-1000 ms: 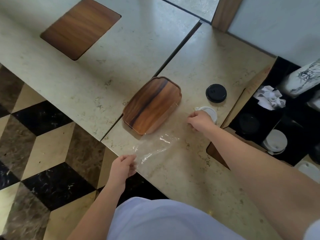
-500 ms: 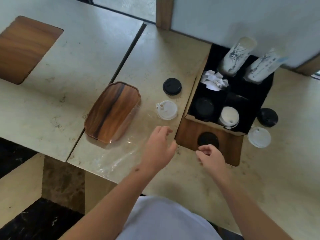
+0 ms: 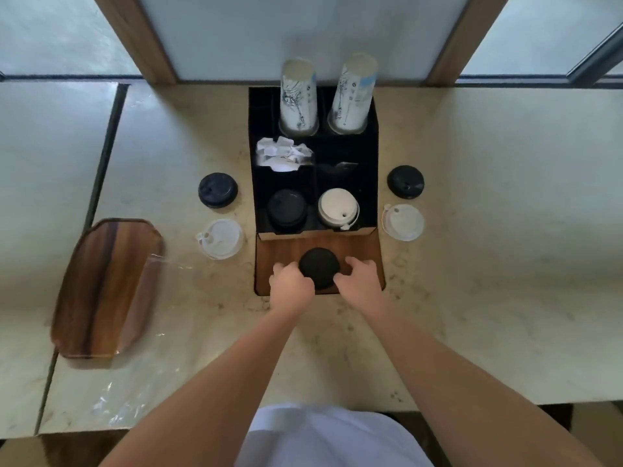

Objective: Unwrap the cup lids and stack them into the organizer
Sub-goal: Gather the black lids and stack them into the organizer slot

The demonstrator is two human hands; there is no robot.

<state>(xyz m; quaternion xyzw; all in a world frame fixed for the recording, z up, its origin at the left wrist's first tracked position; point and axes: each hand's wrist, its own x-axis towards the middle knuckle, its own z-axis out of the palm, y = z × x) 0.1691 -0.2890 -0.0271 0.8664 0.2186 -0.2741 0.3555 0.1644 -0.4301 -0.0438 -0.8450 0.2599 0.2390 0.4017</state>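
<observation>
A black cup lid (image 3: pixel 318 269) lies on a wooden inlay (image 3: pixel 360 249) just in front of the black organizer (image 3: pixel 253 146). My left hand (image 3: pixel 291 284) and my right hand (image 3: pixel 359 281) close on its left and right sides, fingers curled against its rim. Whether it is wrapped, I cannot tell. The organizer's front compartments hold black lids (image 3: pixel 286 208) and white lids (image 3: pixel 338 207). Loose lids lie beside it: black (image 3: pixel 217 190) and clear (image 3: pixel 220 239) on the left, black (image 3: pixel 405 182) and white (image 3: pixel 403 222) on the right.
Two upside-down paper cup stacks (image 3: pixel 299 96) (image 3: pixel 352 94) stand in the organizer's back row, crumpled paper (image 3: pixel 283 153) in the middle row. A wooden tray (image 3: pixel 108 288) sits at the left, with clear plastic wrap (image 3: pixel 114 407) on the counter near the front edge.
My left hand let go of the plastic wrap at the table edge and came to the black lid. My right hand left the clear lid and reached the same lid. The view swung right.
</observation>
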